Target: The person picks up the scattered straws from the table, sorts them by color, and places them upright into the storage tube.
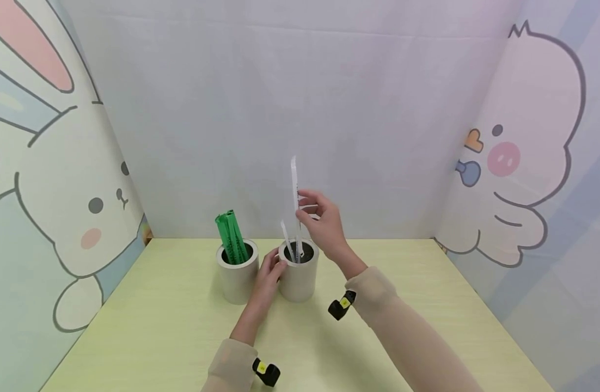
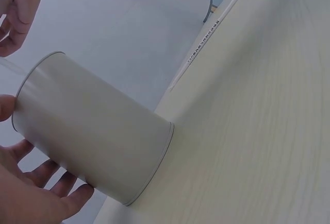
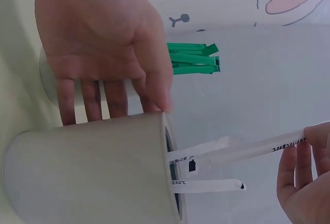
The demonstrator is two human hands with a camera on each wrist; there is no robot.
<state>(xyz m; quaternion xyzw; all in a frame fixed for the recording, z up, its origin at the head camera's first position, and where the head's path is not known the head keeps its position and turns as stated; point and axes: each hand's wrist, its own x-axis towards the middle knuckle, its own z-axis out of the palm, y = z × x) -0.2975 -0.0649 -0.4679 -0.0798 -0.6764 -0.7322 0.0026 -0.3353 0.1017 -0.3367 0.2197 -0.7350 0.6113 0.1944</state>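
My left hand (image 1: 268, 277) holds a pale cylindrical cup (image 1: 298, 280) by its left side, thumb at the rim and fingers along the wall. Above it, my right hand (image 1: 324, 223) pinches a white paper-wrapped straw (image 1: 294, 179) with printed text between thumb and fingertips. The straw stands nearly upright, its lower end at the cup's mouth. Other white wrapped straws (image 3: 209, 186) poke out of the same cup in the right wrist view. Left of the left hand stands a matching cup (image 1: 238, 283) with several green wrapped straws (image 1: 232, 239) leaning in it.
On the pale wooden table (image 1: 158, 316), a white wrapped straw (image 2: 206, 41) lies beyond the cup in the left wrist view. A plain light curtain (image 1: 300, 109) hangs behind the table, with cartoon-printed panels (image 1: 79, 218) at both sides.
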